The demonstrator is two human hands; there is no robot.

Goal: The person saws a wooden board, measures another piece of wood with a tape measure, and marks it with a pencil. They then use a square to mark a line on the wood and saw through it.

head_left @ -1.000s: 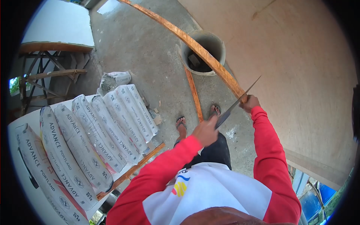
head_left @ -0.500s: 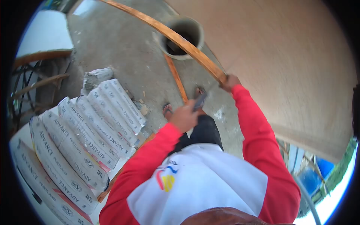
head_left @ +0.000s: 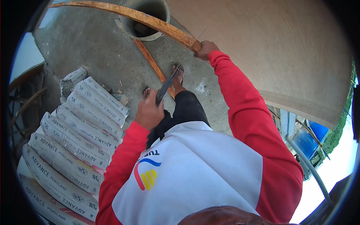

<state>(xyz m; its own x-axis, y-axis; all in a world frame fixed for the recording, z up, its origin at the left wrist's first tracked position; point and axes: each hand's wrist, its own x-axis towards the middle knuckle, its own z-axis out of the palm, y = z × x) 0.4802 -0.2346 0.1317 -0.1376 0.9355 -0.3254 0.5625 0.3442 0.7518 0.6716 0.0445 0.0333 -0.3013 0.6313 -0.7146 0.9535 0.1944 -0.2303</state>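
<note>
My left hand [head_left: 150, 112] is closed around the dark handle of a handsaw [head_left: 165, 88], seen almost edge-on. Its thin blade runs up and to the right, crossing the wooden strip close to the strip's near end. My right hand [head_left: 206, 50] grips that end of the long wooden strip [head_left: 150, 21], beside the edge of a plywood sheet [head_left: 262, 45]. From there the strip stretches up and left, passing over a grey bucket [head_left: 152, 36]. Whether the teeth have cut into the wood cannot be made out.
At the left several cement bags [head_left: 71, 150] lie in a row. Another wooden strip [head_left: 150, 62] rests on the concrete floor [head_left: 93, 41] by my feet. Blue containers [head_left: 307, 140] and a grey pipe [head_left: 309, 165] stand beyond the plywood at the right.
The view has shifted, so the scene sits further left and up. My left hand has drawn the saw back, away from my right hand, which keeps its grip on the strip.
</note>
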